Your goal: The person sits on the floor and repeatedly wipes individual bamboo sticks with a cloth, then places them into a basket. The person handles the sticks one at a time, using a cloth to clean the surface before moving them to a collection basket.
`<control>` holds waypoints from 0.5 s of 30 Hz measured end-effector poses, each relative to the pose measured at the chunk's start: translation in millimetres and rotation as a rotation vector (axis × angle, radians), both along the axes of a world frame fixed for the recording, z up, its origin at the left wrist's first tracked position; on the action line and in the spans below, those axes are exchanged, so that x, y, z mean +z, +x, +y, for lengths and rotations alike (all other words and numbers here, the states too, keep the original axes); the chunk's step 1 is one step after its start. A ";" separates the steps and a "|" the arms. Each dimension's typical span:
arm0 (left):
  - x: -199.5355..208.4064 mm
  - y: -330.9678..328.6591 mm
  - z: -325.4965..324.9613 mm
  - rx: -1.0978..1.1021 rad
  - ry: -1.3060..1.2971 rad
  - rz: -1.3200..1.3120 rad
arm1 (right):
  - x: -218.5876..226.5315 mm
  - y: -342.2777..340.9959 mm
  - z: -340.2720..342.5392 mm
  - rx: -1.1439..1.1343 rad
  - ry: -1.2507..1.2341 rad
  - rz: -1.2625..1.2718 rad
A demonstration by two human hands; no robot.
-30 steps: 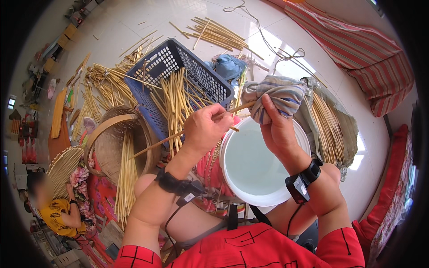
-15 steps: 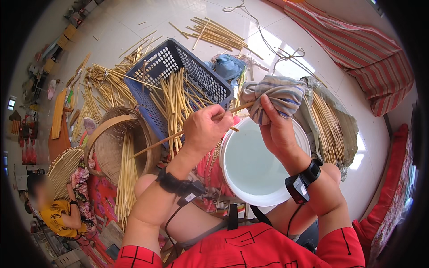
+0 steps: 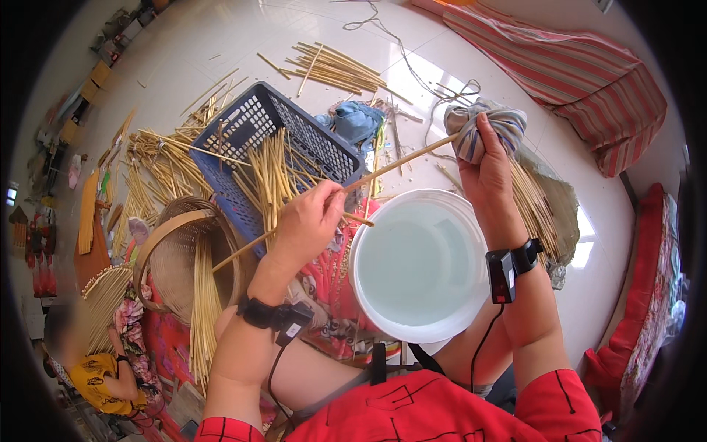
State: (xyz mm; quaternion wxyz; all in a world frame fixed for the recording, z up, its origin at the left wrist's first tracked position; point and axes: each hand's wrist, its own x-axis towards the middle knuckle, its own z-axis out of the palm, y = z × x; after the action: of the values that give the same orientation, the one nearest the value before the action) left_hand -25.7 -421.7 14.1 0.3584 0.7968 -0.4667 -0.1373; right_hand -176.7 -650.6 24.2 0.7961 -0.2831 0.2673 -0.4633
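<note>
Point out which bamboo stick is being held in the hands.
The long stick spanning left hand to right hand, above the white bucket; the others lie loose.

By my knees sits a blue plastic crate [image 3: 258, 125] of bamboo strips; a woven basket [image 3: 180, 250] lies left, a striped mattress [image 3: 574, 66] far right.

No labels, signs or lit screens show clearly. 1 small black device [image 3: 501, 274] with a dark rectangular face sits strapped to the right wrist; another black device [image 3: 283, 318] sits on the left wrist.
</note>
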 end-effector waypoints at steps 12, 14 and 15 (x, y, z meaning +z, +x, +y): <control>2.6 -10.7 -9.9 -0.050 -0.146 -0.382 | -20.7 22.5 51.4 0.078 0.056 0.051; 3.1 -16.2 -12.0 -0.056 -0.141 -0.443 | -27.6 23.9 67.3 0.130 0.080 0.076; 4.8 -17.9 -11.6 -0.058 -0.115 -0.467 | -26.1 24.0 76.4 0.169 0.110 0.104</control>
State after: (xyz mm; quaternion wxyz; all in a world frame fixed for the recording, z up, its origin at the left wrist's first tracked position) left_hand -43.6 -433.2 18.9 0.2814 0.7714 -0.5668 0.0670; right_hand -152.7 -574.2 -1.9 0.8317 -0.2842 0.3086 -0.3637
